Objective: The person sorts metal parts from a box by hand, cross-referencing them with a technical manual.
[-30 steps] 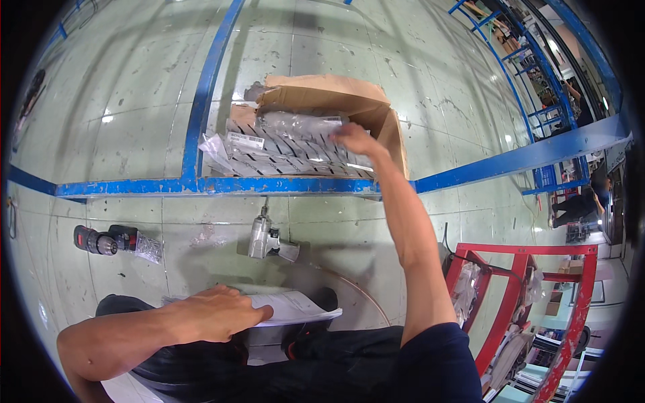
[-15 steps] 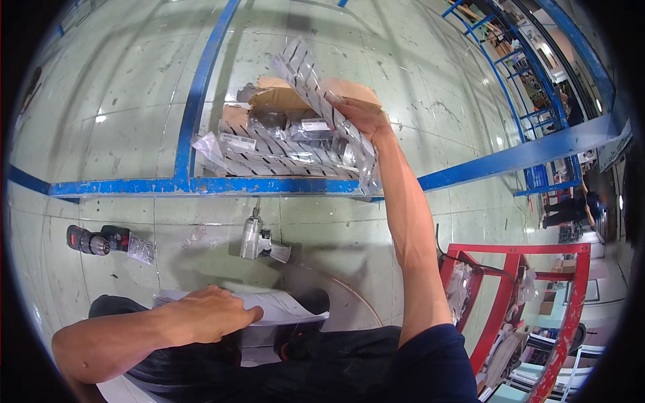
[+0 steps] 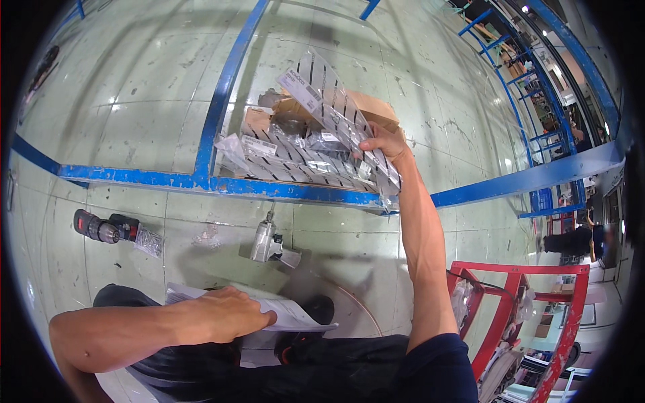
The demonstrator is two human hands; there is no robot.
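My right hand (image 3: 388, 142) is closed on a long clear plastic bag (image 3: 329, 94) with dark dashes printed on it. The bag slants up and to the left, and a white label shows near its upper end; its contents are hard to make out. Just below it lies an open cardboard box (image 3: 379, 113) with more bags: dark plastic-wrapped parts (image 3: 289, 126) and a striped labelled bag (image 3: 295, 164) along the near side. Over my lap, my left hand (image 3: 232, 314) is closed on a stack of white papers (image 3: 302, 321), thumb on top.
A blue metal frame (image 3: 161, 179) runs between me and the box. On the floor lie a cordless drill (image 3: 99, 227), a small bag of hardware (image 3: 148, 242) and a silver impact wrench (image 3: 265, 243). A red metal rack (image 3: 517, 269) stands at right; farther off is a person (image 3: 568, 244).
The long bag has turned in my right hand, so its label now shows. My right thumb has come over its near face. My left hand keeps its hold on the papers.
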